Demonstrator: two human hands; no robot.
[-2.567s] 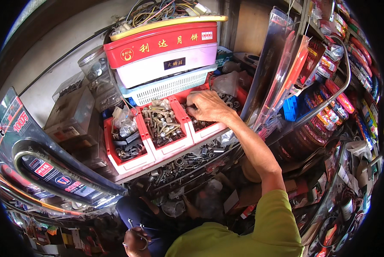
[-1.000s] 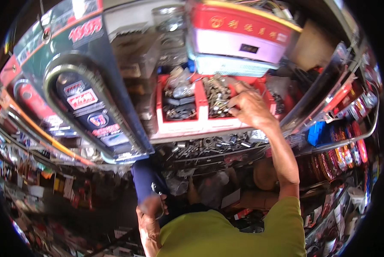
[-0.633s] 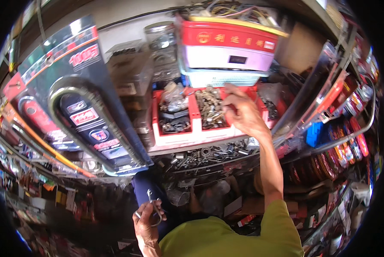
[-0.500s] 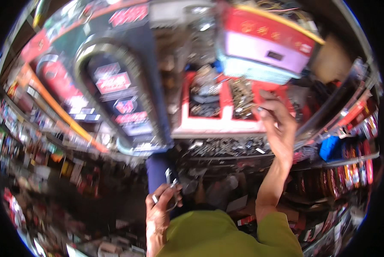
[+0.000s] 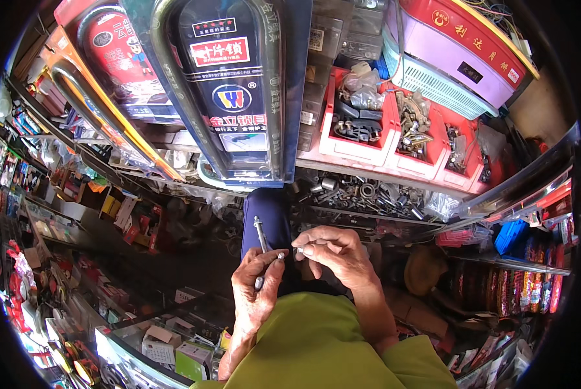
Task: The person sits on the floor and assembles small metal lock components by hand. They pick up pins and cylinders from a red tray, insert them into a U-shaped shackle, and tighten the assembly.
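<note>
My left hand [image 5: 254, 288] is closed around a long metal bolt [image 5: 260, 241] that points up and away from me. Just to its right, my right hand [image 5: 334, 253] pinches a small metal part [image 5: 299, 249] between thumb and fingertips, a short gap from the bolt's shaft. Both hands are low in the picture, above my yellow-green shirt and a dark blue trouser leg [image 5: 267, 217]. Above them stands a row of red bins [image 5: 394, 133] filled with metal hardware.
Packaged U-shaped locks [image 5: 229, 91] hang at upper left. A shelf of loose nuts and fittings [image 5: 362, 193] runs below the bins. A white mesh basket [image 5: 433, 78] and a red-and-lilac box [image 5: 465, 45] sit at upper right. Crowded shelves of small boxes fill the left and lower edges.
My right hand has come down from the red bins to just in front of my chest, beside the left hand. The left hand has risen with the bolt. The view has tilted down.
</note>
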